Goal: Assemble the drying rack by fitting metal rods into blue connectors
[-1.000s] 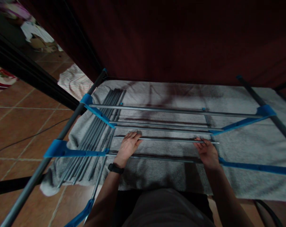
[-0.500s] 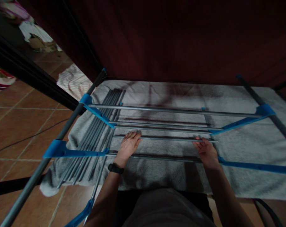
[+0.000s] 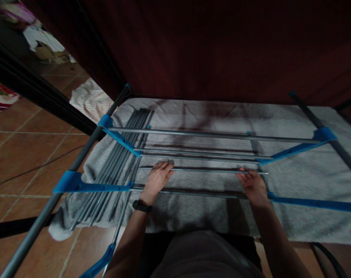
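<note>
A thin grey metal tube lies crosswise between my two hands. Near its left end, my left hand has its fingers closed over it. Toward the other end, my right hand grips the same tube with thumb and fingers. Around them stands a rack frame of grey tubes with blue plastic brackets. Crossbars run between the brackets: one long bar farther off, two close together just beyond my hands, and another bar under my left wrist.
Several loose grey tubes lie side by side at the left on a grey towel-like cloth. A dark red panel rises behind. Tiled floor, a thin cable and a striped cloth are at the left.
</note>
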Demonstrator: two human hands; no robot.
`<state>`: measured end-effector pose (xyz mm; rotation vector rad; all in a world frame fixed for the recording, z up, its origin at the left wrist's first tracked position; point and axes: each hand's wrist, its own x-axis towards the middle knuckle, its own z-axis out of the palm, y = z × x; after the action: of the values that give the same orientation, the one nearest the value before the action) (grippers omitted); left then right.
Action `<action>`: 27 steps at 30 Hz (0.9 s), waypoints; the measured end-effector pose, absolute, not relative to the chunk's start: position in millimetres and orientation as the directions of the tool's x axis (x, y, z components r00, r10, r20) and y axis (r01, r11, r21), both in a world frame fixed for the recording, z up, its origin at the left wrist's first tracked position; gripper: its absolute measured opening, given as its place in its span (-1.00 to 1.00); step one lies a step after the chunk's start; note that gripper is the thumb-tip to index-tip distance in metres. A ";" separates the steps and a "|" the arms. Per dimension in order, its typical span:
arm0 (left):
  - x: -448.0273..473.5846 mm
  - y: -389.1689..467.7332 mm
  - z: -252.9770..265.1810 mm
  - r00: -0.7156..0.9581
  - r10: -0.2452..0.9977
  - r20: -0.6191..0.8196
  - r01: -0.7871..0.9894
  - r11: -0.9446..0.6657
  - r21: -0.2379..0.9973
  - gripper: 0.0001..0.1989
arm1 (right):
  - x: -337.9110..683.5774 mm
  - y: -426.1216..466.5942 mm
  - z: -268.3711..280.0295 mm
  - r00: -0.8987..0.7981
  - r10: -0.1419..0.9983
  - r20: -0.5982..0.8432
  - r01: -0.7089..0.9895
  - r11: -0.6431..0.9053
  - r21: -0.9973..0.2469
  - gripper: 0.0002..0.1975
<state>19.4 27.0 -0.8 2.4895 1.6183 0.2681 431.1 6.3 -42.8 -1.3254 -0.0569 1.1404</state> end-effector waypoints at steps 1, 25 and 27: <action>19.6 27.0 -0.7 0.397 0.916 0.061 0.887 -0.400 0.230 -0.70 | 431.0 6.3 -43.1 0.500 0.670 -0.549 -0.606 -0.182 -0.774 -0.96; 22.4 26.4 1.2 0.371 0.928 0.026 0.903 -0.368 0.221 -0.72 | 424.4 5.4 -39.3 0.521 0.666 -0.533 -0.583 -0.178 -0.792 -0.94; 22.6 26.4 0.6 0.368 0.929 0.026 0.905 -0.365 0.220 -0.71 | 424.2 5.0 -39.1 0.521 0.664 -0.536 -0.584 -0.181 -0.791 -0.96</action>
<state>22.6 26.4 0.6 2.4549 1.6623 0.2178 424.2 5.0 -39.1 -1.3538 -0.0775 1.1142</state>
